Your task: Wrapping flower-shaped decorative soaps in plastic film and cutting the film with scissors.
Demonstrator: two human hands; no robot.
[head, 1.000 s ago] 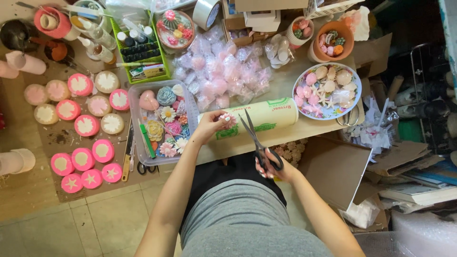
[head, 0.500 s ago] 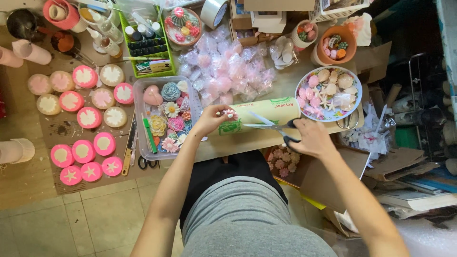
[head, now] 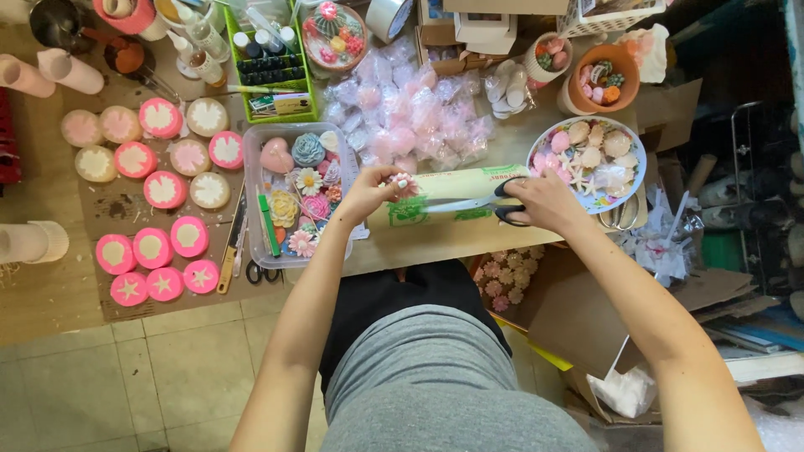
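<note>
Black-handled scissors [head: 477, 203], gripped by the right hand [head: 543, 201], are aimed at a small wrapped flower-shaped soap [head: 405, 183] pinched by the left hand [head: 368, 194] near the table's front edge [head: 435, 249]; trimming appears unfinished.

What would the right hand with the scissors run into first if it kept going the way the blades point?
The right hand aims the scissors leftward. First in that line is the small pink-and-white wrapped piece pinched in the left hand, though depth from above is hard to judge.

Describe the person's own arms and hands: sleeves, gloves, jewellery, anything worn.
Both arms are bare from above the elbow to the fingertips: no sleeves reach into view. The left hand and right hand wear no gloves. No watch, bracelet or ring can be made out, though the fingers are small in the picture.
</note>
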